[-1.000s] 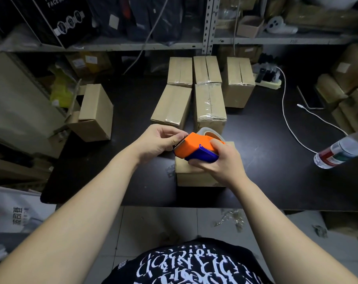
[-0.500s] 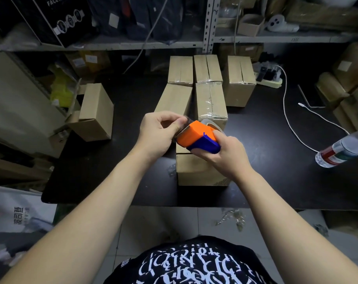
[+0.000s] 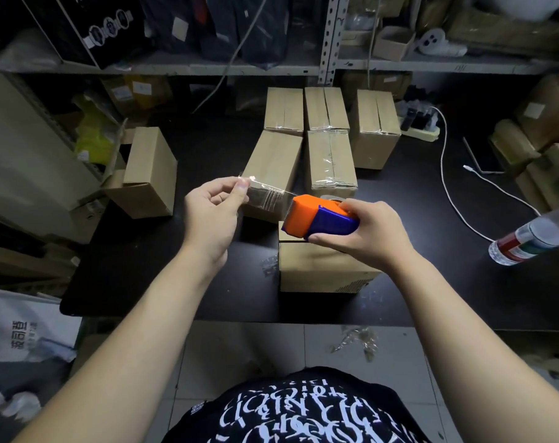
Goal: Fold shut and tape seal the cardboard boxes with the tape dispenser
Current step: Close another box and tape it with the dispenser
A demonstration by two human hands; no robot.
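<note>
Hands — left hand (image 3: 212, 215) pinches tape strip (image 3: 268, 196), right hand (image 3: 367, 233) grips tape dispenser (image 3: 307, 215) (fingers curled).

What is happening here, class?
A person grips an orange and blue tape dispenser in the right hand and pinches the end of a clear tape strip with the left hand. The strip stretches between them, and the dispenser is over a small brown cardboard box near the front edge of the black table. Behind it stand taped cardboard boxes.
</note>
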